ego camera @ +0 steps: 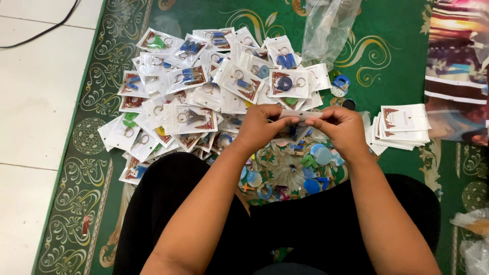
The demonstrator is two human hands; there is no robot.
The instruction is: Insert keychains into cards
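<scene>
1. Left hand (260, 127) and right hand (342, 130) each pinch one end of a small white pouch (301, 116), held level between them; fingers closed narrow on its top edge, thumbs toward the body
2. Looks like a seal or flatten step on the pouch mouth. Can't tell whether a keychain is already inside, the hands cover the body of it
3. To do it well: keep the strip taut between both pinches, run thumb and forefinger from the left hand's end across to the right hand's so the closure shuts along its whole run, no gap in the middle
4. Keep the ring and charm low in the pouch, away from the fingers, or the top edge won't close flat
5. Filled pouches (204, 86) are heaped just beyond and left of the left hand; finished one belongs there
6. Empty pouch stack (402, 127) sits just right of the right hand, near enough to grab without shifting
7. Loose charms (300, 168), blue and green, lie on the green carpet (387, 66) directly under both hands, between the knees
8. Clear plastic bag (328, 25) is well beyond the right hand, out of the way
9. Risk: pile to the left is sliding toward the knee; drop the done pouch further out
</scene>
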